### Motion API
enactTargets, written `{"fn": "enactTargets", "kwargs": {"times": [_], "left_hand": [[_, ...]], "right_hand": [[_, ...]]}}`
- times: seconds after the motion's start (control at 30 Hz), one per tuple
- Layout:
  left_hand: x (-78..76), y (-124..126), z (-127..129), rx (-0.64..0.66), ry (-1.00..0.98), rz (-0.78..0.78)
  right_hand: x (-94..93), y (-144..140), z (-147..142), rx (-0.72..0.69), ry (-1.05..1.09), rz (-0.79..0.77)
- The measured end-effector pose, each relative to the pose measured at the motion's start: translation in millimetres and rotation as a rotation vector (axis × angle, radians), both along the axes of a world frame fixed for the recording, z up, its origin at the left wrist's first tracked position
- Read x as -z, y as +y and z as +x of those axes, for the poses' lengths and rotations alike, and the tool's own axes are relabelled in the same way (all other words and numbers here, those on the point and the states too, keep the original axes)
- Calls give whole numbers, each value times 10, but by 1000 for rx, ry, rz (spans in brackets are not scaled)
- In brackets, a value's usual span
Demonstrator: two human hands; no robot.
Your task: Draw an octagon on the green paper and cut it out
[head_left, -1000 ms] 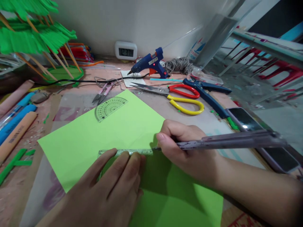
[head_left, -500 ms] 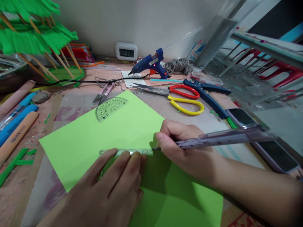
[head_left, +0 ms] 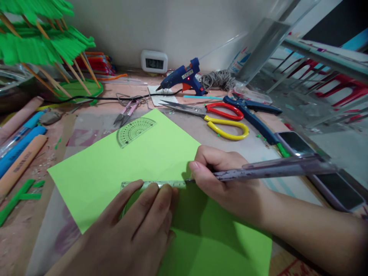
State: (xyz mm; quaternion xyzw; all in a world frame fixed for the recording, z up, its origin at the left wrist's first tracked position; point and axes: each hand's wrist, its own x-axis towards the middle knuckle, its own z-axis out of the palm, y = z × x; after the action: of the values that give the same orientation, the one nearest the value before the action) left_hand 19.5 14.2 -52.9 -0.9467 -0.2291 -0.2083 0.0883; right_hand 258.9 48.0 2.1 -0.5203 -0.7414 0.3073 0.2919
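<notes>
1. Pressing one clear ruler flat onto one green sheet, left hand has its fingers spread.
2. Right hand pinches one pen, tip at the ruler's end.
3. Nearby: one protractor, two scissors, one glue gun.

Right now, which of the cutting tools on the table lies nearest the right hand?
The red-and-yellow scissors, just beyond the right hand; the pink snips lie farther left.

paper: light green sheet, flat on the table, turned at an angle | ruler: clear, lies flat across the sheet, near part under the left hand's fingers | pen: long, purple-grey, held low and slanted, tip at the ruler's right end
</notes>
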Motion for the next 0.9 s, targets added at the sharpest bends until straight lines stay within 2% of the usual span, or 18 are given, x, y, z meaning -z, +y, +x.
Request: {"fn": "enactTargets", "kwargs": {"times": [0.13,0.23,0.5,0.67,0.9], "left_hand": [[-34,10,37,-17,28,8],[-65,-12,51,-39,17,44],[-97,-7,72,-58,29,81],[-215,21,96,-32,161,116],[-349,15,119,-70,228,121]], "right_hand": [[-18,-52,5,1,107,70],[-24,-102,13,-103,201,140],[-47,-102,32,-83,136,64],[-80,-122,31,-15,7,20],[-37,-184,-32,140,-12,54]]}}
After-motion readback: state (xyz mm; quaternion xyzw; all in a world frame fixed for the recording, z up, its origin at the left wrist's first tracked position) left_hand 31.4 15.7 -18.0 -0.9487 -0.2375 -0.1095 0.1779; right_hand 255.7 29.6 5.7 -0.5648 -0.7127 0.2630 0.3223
